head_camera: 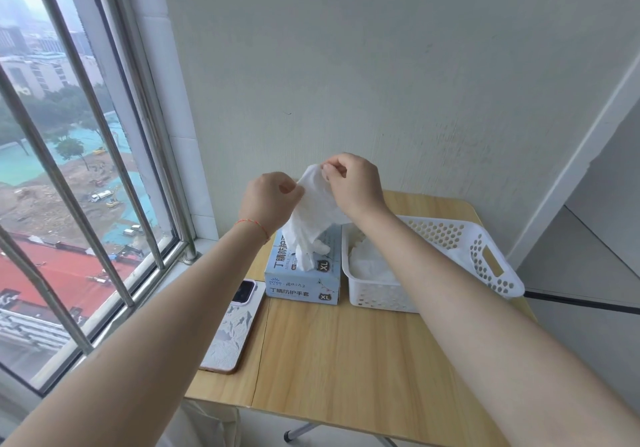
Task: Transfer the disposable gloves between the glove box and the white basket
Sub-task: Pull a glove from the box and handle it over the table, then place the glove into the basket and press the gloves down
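Fingers (292,188) of the left hand (268,200) and right hand (353,183) pinch a white glove's (311,218) cuff, dangling it above the glove box (301,282) beside the white basket (450,238) holding more, so it looks mid-transfer, needing steering into either.

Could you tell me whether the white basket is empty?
No. White gloves lie piled inside the basket.

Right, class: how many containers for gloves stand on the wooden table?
2. The blue glove box stands near the window side, beside a phone. The white basket touches its right side, with gloves inside, partly hidden by an arm.
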Motion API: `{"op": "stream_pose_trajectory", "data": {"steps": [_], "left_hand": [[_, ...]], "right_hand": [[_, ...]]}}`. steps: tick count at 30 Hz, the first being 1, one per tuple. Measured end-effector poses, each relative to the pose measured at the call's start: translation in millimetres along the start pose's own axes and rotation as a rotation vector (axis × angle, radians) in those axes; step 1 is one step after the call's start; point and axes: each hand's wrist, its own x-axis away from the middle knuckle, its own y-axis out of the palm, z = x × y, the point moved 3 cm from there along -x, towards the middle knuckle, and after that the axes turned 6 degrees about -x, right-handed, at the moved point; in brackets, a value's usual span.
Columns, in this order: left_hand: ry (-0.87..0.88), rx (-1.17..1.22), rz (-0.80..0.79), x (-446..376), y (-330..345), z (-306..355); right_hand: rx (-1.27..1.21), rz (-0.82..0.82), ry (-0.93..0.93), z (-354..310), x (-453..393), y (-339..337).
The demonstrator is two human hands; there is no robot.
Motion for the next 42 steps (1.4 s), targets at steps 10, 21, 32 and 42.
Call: {"op": "stream_pose_trajectory", "data": {"steps": [10,21,32,42], "left_hand": [[-0.271,0.528,-0.115,10,-2,-12],[-0.166,0.442,0.087,-7,-30,-1],[0.13,0.076,-0.052,4,-25,21],[0.07,0.38,-0.341,13,-33,50]], "right_hand": [[-0.124,-0.364,0.35,28,18,19],[-0.358,-0.333,0.485,7,15,14],[-0.229,-0.217,0.299,-14,10,-10],[-0.342,-0.138,0.207,-48,10,-38]]}}
